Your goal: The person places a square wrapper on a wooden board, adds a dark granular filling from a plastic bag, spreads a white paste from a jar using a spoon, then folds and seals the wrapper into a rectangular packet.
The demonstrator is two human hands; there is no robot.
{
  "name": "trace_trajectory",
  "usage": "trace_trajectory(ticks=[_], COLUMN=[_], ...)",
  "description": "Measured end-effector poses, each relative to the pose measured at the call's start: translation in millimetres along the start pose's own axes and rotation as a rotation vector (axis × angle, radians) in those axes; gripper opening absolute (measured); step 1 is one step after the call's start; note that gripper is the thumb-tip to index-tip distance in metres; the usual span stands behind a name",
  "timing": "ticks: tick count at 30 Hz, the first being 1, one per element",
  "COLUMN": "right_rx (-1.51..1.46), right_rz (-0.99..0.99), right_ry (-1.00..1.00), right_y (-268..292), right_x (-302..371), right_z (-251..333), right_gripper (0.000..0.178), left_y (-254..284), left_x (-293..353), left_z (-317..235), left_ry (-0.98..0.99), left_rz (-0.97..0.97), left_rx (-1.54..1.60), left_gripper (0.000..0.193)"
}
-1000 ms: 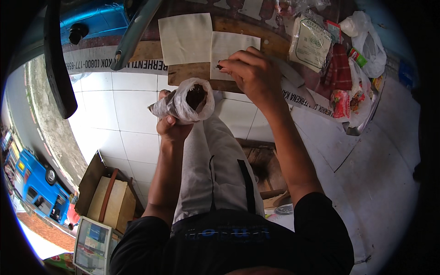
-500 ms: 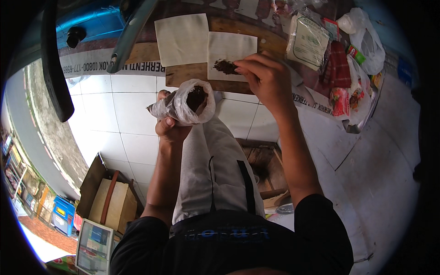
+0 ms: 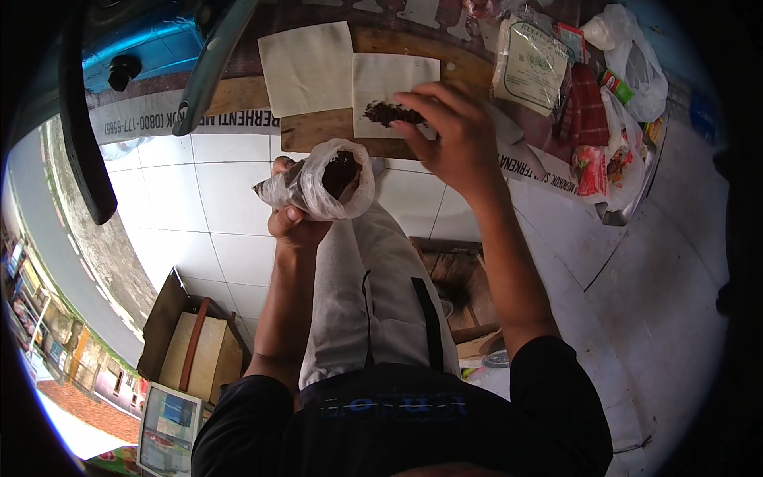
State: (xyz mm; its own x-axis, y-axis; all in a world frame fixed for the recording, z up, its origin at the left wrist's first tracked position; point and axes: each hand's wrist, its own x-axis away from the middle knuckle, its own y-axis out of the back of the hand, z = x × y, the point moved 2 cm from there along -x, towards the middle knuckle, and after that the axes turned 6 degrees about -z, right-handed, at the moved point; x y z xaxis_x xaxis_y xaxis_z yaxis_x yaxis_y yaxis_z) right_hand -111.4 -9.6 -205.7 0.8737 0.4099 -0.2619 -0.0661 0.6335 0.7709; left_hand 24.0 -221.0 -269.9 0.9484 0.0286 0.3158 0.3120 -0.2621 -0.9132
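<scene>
My left hand (image 3: 296,226) is closed around a crumpled, whitish clear plastic bag (image 3: 306,191), held above my lap. The bag's mouth gapes toward the right, with dark brown stuff (image 3: 342,173) inside. On a square cream paper sheet (image 3: 409,71) lies a small heap of dark brown shreds (image 3: 388,113) resembling loose tobacco. My right hand (image 3: 457,131) is at the heap's right side, thumb and forefinger spread apart; its palm side is hidden. A second cream sheet (image 3: 306,67) lies to the left, slightly overlapping the wooden board (image 3: 318,131).
A clear packet of papers (image 3: 531,67), a red checked cloth (image 3: 584,103) and plastic bags (image 3: 636,60) sit at the far right. A dark metal bar (image 3: 208,75) juts in at the upper left. Cardboard boxes (image 3: 195,350) stand at the lower left on white tiles.
My right thumb and forefinger have parted from a pinch, and the hand has shifted slightly left over the shreds. The left hand holds the bag almost unmoved. The view has tilted slightly.
</scene>
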Motion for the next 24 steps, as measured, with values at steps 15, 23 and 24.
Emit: trace_trajectory(ticks=[15,23,24], right_rx=[-0.024,-0.036,-0.043], right_rz=[0.048,0.078,0.083], right_ry=[0.011,0.054,0.05], right_y=[-19.2,-24.4,-25.0], right_x=[-2.5,-5.2,-4.8], right_z=[10.6,13.4,12.9], right_gripper=[0.031,0.028,0.028], left_y=[7.3,0.9,0.0], left_x=[3.8,7.8,7.6], left_z=[-5.9,-3.3,-3.3], left_ry=[0.014,0.035,0.034], left_rz=[0.158,0.043,0.055], left_rx=[-0.083,0.015,0.009], left_gripper=[0.072,0.064,0.063])
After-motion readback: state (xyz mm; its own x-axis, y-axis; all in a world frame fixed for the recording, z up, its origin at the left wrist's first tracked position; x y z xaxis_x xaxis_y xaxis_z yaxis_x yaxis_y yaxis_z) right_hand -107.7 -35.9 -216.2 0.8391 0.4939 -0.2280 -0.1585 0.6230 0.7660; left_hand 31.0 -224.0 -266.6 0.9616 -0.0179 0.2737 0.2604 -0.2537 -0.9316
